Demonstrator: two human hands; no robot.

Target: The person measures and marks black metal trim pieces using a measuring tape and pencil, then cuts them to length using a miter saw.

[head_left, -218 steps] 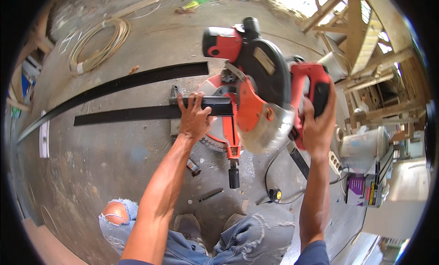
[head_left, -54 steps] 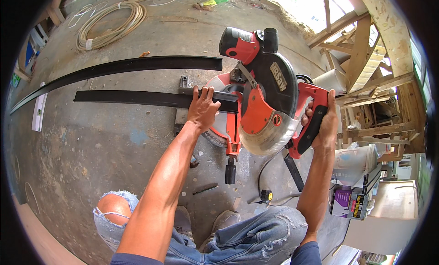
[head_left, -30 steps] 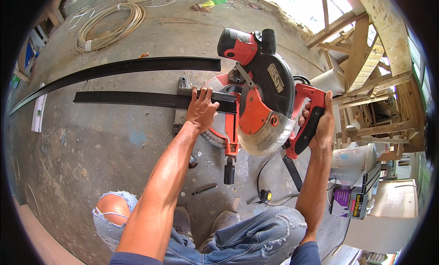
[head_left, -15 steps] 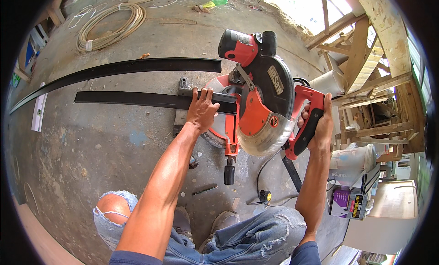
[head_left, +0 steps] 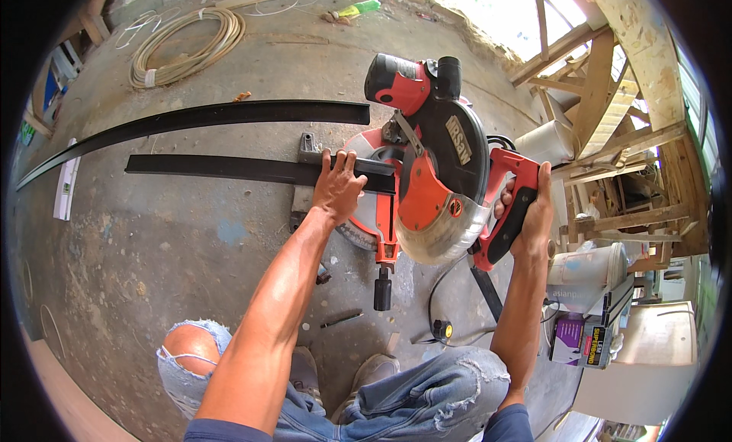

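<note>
Dark pen [head_left: 342, 318] on the floor, near side of the mitre saw [head_left: 456, 148]. Left hand [head_left: 340, 189]: fingers bent over the short black strip [head_left: 217, 167], holding it down on the saw's base; the strip runs out left of the saw. Right hand [head_left: 531, 217] wrapped round the saw's red-and-black handle [head_left: 506, 221], saw head raised. Longer black strip [head_left: 229, 114] just beyond, also left of the saw. Farther off, behind and left of the saw: pale coil [head_left: 217, 42], then green bottle [head_left: 363, 8].
</note>
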